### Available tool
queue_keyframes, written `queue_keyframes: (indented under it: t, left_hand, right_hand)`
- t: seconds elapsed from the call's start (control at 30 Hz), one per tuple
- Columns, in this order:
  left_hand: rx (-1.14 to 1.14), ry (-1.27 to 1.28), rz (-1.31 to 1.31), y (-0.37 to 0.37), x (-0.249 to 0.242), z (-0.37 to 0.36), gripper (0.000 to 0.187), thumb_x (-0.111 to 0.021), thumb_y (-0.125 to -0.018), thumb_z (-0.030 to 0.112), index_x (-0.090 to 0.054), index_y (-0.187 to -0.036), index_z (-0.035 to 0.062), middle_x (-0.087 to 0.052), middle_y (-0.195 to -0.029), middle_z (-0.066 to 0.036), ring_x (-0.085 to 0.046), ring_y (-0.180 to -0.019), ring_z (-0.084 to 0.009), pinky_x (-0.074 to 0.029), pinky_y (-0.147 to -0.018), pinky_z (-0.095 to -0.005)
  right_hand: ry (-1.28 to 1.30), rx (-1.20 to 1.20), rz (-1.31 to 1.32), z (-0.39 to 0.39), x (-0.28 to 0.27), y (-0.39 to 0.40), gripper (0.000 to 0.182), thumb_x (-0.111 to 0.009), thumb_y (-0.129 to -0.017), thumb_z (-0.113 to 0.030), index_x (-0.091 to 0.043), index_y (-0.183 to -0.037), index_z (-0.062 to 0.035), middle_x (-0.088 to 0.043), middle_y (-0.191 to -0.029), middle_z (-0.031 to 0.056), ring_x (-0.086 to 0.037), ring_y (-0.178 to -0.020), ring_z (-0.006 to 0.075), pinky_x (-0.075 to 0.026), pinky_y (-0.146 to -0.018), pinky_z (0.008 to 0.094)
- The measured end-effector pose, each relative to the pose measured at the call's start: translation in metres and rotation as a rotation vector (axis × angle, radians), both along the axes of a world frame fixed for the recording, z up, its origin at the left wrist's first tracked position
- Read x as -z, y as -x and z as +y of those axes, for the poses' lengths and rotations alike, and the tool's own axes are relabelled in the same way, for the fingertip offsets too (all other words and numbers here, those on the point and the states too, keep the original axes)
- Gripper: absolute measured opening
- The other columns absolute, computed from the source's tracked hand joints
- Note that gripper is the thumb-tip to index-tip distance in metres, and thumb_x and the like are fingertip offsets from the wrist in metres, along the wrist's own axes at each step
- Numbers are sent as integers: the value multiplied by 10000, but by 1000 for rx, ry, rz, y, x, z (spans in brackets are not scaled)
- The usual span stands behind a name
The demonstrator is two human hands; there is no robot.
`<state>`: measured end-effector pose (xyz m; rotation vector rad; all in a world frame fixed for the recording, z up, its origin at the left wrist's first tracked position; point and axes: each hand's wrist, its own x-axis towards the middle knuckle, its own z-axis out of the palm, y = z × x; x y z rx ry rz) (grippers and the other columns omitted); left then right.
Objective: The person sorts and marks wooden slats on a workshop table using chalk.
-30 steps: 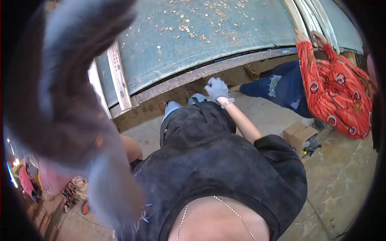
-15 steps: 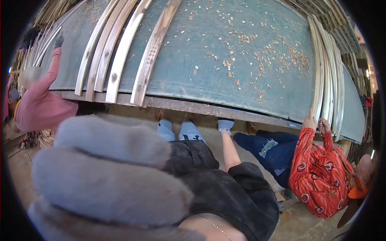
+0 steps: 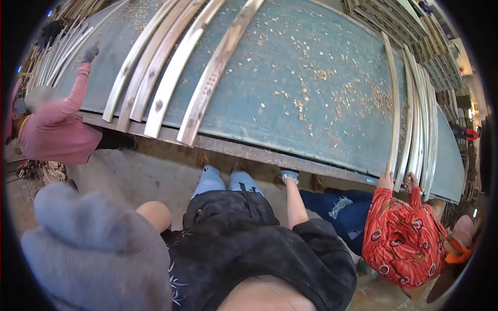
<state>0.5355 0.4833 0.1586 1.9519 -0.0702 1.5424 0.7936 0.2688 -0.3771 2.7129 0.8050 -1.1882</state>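
Observation:
My left hand (image 3: pixel 98 243), in a grey knitted glove, is raised very close to the camera at the lower left. Its fingers look bent, but blur and nearness hide whether anything is in them. My right hand (image 3: pixel 289 177) is at the near edge of the green table (image 3: pixel 249 124), with a pale glove or cuff and a bracelet at the wrist; its fingers are hidden. Nearest on the tabletop is a brown wooden strip (image 3: pixel 220 70), beside a pale wooden strip (image 3: pixel 179 67) and several more. All their near ends stick out towards the table's front edge.
At right, a person in a red patterned top (image 3: pixel 404 238) holds a wooden strip (image 3: pixel 392 103) beside several others. A person in pink (image 3: pixel 62 124) reaches over strips at left. Wood chips (image 3: pixel 324 75) litter the tabletop. Stacked wood (image 3: pixel 386 20) stands beyond.
My left hand has moved down and left, its fingers now more bent. The view has shifted. At right, one strip now lies apart from the bundle, under the red-sleeved person's hand.

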Motion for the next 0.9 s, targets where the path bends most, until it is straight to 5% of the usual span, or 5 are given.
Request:
queue_keyframes:
  t: [0.27, 0.33, 0.57, 0.77, 0.9]
  left_hand:
    - [-655, -49, 241, -6, 24, 37, 114, -437, -820, 57, -520, -873, -2, -576, -772, -108, -532, -665, -190, -435, -586, -278]
    - [-535, 441, 71, -23, 77, 58, 119, -472, -835, 37, -571, -864, -21, -578, -752, -81, -541, -686, -139, -428, -641, -239]
    - [-882, 240, 995, 25, 313, 104, 532, -503, -814, 455, -469, -1158, 51, -544, -949, -208, -539, -875, -347, -440, -748, -388]
    - [-1030, 135, 1421, 7, 332, 80, 731, -543, -743, 502, -328, -1250, 22, -519, -951, -192, -519, -896, -353, -408, -768, -442]
    - [-900, 213, 1545, -1, 305, 87, 728, -570, -728, 472, -341, -1236, 5, -540, -933, -184, -535, -878, -302, -409, -773, -404]
  right_hand:
    - [78, -17, 102, 11, -35, 0, 550, -263, -889, -422, -242, -1363, -142, -150, -1434, 69, -103, -1329, 241, -110, -1081, 367]
    - [-45, -179, -127, 8, -16, 7, 493, -280, -900, -363, -304, -1336, -136, -229, -1411, 78, -209, -1299, 245, -193, -1062, 366]
    - [-168, -260, -238, 3, 13, 22, 452, -331, -879, -305, -372, -1304, -157, -327, -1368, 69, -305, -1259, 248, -264, -1022, 391]
    - [-54, -291, -204, 5, 28, 27, 419, -357, -872, -289, -439, -1257, -146, -399, -1322, 68, -368, -1220, 250, -317, -982, 396]
    - [171, -365, -330, 3, -6, 34, 213, -483, -824, -175, -633, -938, -74, -624, -983, 64, -592, -891, 221, -467, -707, 369]
